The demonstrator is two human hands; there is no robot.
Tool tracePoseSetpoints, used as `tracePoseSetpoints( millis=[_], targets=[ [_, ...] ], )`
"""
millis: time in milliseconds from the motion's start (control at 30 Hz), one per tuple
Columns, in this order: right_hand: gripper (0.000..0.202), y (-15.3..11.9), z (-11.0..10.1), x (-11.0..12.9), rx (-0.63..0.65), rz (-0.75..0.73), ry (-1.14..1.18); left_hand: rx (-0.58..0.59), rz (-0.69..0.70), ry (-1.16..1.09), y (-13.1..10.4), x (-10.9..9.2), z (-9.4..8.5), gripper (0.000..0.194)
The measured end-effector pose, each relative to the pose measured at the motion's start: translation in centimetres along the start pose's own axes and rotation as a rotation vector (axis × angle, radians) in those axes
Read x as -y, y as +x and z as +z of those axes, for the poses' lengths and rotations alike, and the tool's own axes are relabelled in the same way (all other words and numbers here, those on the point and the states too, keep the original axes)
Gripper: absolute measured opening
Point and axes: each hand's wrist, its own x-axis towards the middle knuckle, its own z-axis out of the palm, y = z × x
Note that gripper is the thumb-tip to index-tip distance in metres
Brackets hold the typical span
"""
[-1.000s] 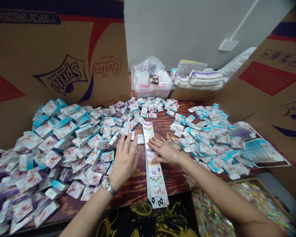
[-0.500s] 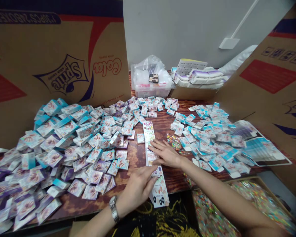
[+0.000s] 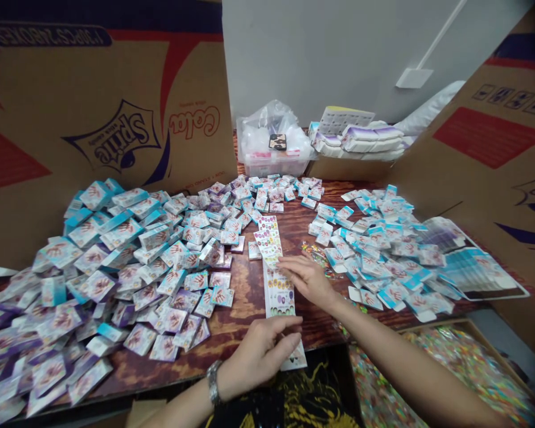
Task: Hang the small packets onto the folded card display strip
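Observation:
Long narrow sticker sheets (image 3: 279,291), printed with rows of small coloured nail-like shapes, lie stacked lengthwise before me. A top one sits askew at the far end. My right hand (image 3: 310,280) reaches over from the right, fingers stretched out and tips touching the sheets. Nearer to me, my left hand (image 3: 261,351), with a metal watch on the wrist, is closed on a sticker sheet (image 3: 295,358) that sticks out past the table edge. Its fingers cover part of that sheet. A small white-and-blue box (image 3: 254,250) lies beside the stack.
Many small boxes (image 3: 129,276) are heaped on the left; flat, partly folded boxes (image 3: 383,255) spread on the right. Small colourful packets (image 3: 321,258) lie by my right hand, more in a carton (image 3: 450,362) below. Large cartons (image 3: 107,89) flank the table. A clear tub (image 3: 274,160) stands behind.
My right hand has lifted from lying flat and shifted right, and a top sheet now lies askew. My left hand has moved slightly nearer to me, with less of the near sheet showing.

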Motion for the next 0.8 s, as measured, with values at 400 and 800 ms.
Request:
tracePoseSetpoints(
  millis=[400, 800],
  targets=[
    [0.019, -3.3, -5.8, 9.0, 0.328, -0.493, 0.140, -0.305, -0.419, -1.245, 4.0, -1.7, -2.6, 0.024],
    [0.025, 0.7, -4.0, 4.4, 0.280, -0.014, 0.234, -0.323, -0.576, -1.076, 0.7, -0.2, -0.8, 0.019]
  ],
)
